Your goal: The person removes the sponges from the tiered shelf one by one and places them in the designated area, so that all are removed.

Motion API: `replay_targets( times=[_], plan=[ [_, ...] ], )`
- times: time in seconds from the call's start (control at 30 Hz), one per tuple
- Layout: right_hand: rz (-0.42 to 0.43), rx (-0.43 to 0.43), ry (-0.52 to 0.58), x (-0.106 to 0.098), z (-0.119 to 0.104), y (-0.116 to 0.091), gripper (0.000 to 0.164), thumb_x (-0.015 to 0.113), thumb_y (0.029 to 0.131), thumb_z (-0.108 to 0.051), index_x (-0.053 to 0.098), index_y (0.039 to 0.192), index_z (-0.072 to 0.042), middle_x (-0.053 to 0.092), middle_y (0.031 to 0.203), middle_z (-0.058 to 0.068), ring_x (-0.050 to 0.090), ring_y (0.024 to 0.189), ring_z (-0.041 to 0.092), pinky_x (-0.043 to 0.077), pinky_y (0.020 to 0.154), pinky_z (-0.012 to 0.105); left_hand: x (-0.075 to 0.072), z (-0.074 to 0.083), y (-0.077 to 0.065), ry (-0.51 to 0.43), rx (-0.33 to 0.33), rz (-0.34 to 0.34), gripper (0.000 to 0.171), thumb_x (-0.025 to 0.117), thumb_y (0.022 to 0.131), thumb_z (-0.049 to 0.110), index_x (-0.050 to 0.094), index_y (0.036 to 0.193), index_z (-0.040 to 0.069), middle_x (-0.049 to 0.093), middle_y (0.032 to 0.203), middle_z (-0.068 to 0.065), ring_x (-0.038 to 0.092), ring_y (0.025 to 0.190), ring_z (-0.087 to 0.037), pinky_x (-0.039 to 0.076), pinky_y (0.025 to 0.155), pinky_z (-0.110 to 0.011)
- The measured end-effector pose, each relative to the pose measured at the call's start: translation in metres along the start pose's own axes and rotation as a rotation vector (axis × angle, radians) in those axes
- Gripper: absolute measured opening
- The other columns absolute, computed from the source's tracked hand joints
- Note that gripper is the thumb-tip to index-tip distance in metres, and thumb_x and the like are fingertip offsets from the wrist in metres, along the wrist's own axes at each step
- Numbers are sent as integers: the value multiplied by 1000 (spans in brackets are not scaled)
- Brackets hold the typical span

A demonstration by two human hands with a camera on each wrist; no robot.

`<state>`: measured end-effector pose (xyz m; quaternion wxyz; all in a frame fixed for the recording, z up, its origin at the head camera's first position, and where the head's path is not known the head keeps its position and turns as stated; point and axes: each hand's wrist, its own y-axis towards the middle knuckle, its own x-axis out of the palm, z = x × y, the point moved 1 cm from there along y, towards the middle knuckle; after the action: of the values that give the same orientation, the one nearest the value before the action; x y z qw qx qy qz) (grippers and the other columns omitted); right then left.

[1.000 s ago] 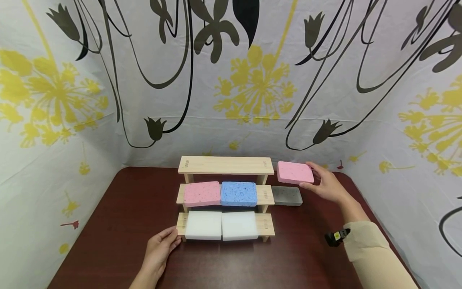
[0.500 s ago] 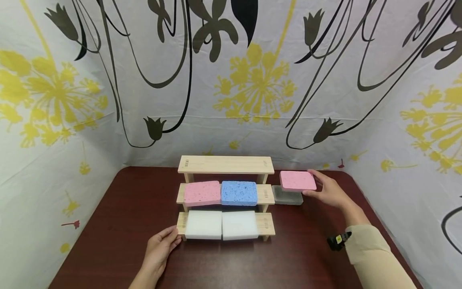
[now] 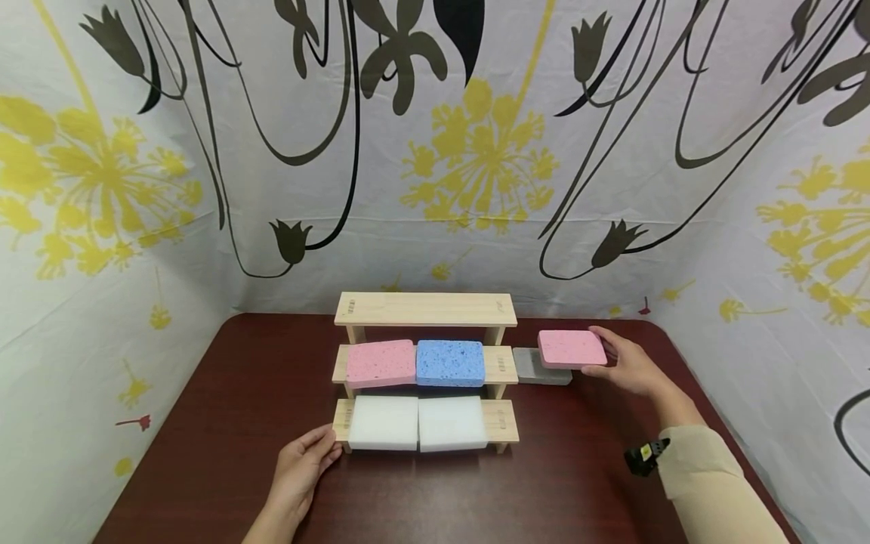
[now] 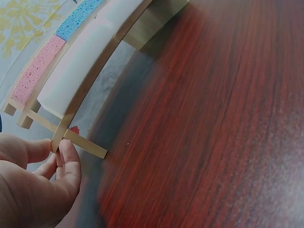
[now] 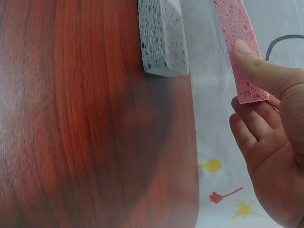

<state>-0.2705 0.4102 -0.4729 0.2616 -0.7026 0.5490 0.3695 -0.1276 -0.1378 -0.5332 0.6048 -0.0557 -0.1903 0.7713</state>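
A three-step wooden rack [image 3: 424,308] stands on the table. My left hand [image 3: 303,467] pinches the left end of its lowest step between thumb and fingers, as the left wrist view also shows. Two white sponges [image 3: 384,423] lie side by side on that step. The middle step carries a pink sponge [image 3: 381,363] and a blue sponge [image 3: 451,363]. To the right, my right hand [image 3: 628,366] grips a second pink sponge [image 3: 572,348] by its right end, held in the air. A grey sponge [image 3: 526,366] lies on the table right of the rack, partly hidden behind the held one.
The dark red-brown table [image 3: 544,483] meets a patterned cloth [image 3: 489,257] hanging at the back and sides. A small black device [image 3: 642,458] sits at my right wrist, beside the beige sleeve [image 3: 707,483].
My right hand has moved down and slightly to the right with the pink sponge, which now overlaps part of the grey sponge in the head view. My left hand stays on the rack.
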Motion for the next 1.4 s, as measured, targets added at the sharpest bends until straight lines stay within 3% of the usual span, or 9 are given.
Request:
replay_targets(
  times=[0.07, 0.17, 0.27, 0.33, 0.97, 1.2, 1.4],
  plan=[
    [0, 0, -7, -1, 4, -2, 91, 85, 85, -24, 32, 151, 10, 38, 149, 37, 44, 133, 52, 47, 104, 59, 0, 0, 0, 3, -1, -3, 45, 58, 103, 4, 45, 139, -20, 65, 106, -9, 65, 86, -9, 59, 81, -19],
    [3, -6, -17, -2, 10, -5, 90, 85, 85, -24, 33, 150, 10, 39, 149, 37, 45, 133, 51, 52, 102, 32, -1, 0, 0, 6, -2, -4, 45, 59, 103, 4, 45, 139, -19, 65, 107, -9, 65, 86, -10, 59, 82, -19],
    [8, -12, -17, -3, 17, -8, 90, 86, 84, -22, 34, 150, 11, 39, 148, 37, 45, 133, 51, 41, 91, 5, -1, 0, 1, 5, -4, -6, 46, 59, 103, 5, 45, 139, -19, 64, 109, -10, 65, 87, -10, 59, 82, -20],
    [8, -14, -9, -4, 20, -9, 91, 86, 84, -21, 33, 150, 12, 39, 148, 38, 44, 133, 52, 33, 85, -3, -1, 0, 1, 4, -8, -2, 45, 59, 103, 4, 46, 139, -19, 64, 109, -10, 65, 87, -10, 59, 82, -20],
    [24, 26, -42, -13, 49, -21, 88, 85, 84, -20, 34, 148, 13, 40, 145, 40, 45, 131, 53, 28, 85, -3, -1, 0, 1, 4, -14, 0, 46, 59, 103, 5, 46, 140, -18, 64, 112, -11, 65, 88, -10, 59, 82, -20],
    [-4, 68, -49, -16, 59, -27, 90, 84, 85, -25, 32, 149, 12, 39, 146, 40, 43, 132, 53, 35, 84, 5, -1, 0, 2, 12, -20, 1, 44, 58, 103, 4, 47, 139, -18, 64, 113, -12, 65, 88, -10, 60, 82, -21],
    [-38, 97, -26, -16, 68, -27, 91, 83, 86, -24, 29, 150, 13, 36, 146, 42, 42, 132, 53, 33, 80, 0, -2, 0, 1, 7, -19, -5, 46, 59, 103, 5, 45, 140, -18, 63, 116, -13, 65, 88, -10, 59, 83, -21]
  ],
)
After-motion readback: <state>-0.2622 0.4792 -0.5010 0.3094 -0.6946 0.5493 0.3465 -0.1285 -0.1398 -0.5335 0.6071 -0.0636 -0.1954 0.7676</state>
